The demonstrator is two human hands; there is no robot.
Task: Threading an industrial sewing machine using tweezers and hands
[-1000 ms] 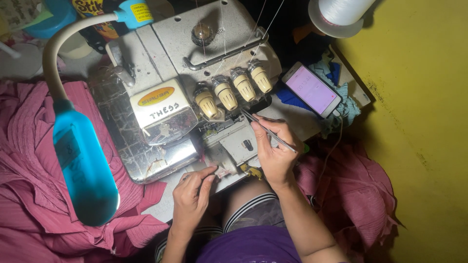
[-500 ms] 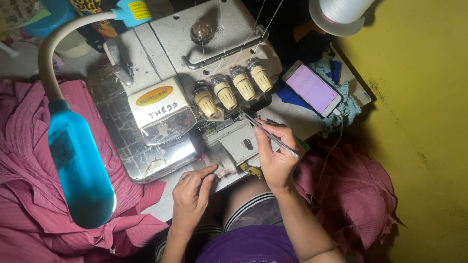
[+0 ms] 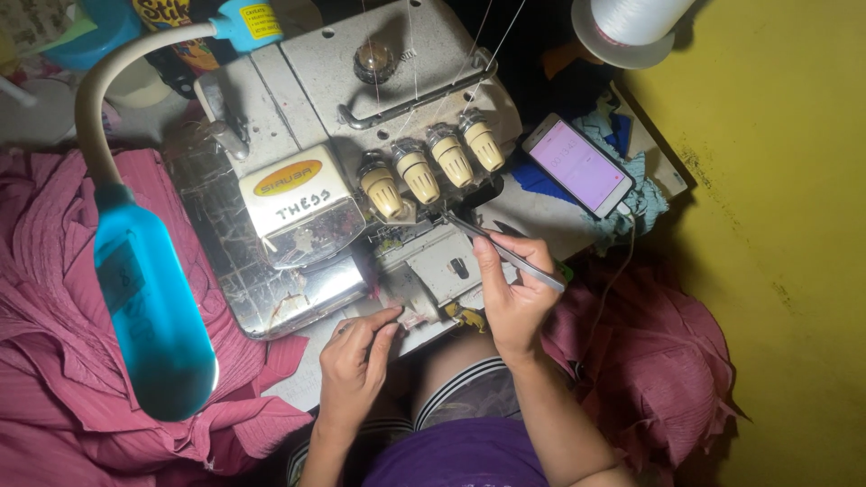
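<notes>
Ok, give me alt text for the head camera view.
The right hand holds tweezers to a grey overlock sewing machine, while the left hand pinches something small at its front edge. Pink fabric lies beside it.

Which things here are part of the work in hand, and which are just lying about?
In use:
- right hand holding the thin metal tweezers
- left hand at the front edge of the grey overlock sewing machine
- cream tension knobs

Lying about:
- white smartphone with lit pink screen
- blue gooseneck lamp
- pink ribbed fabric
- white thread cone
</notes>
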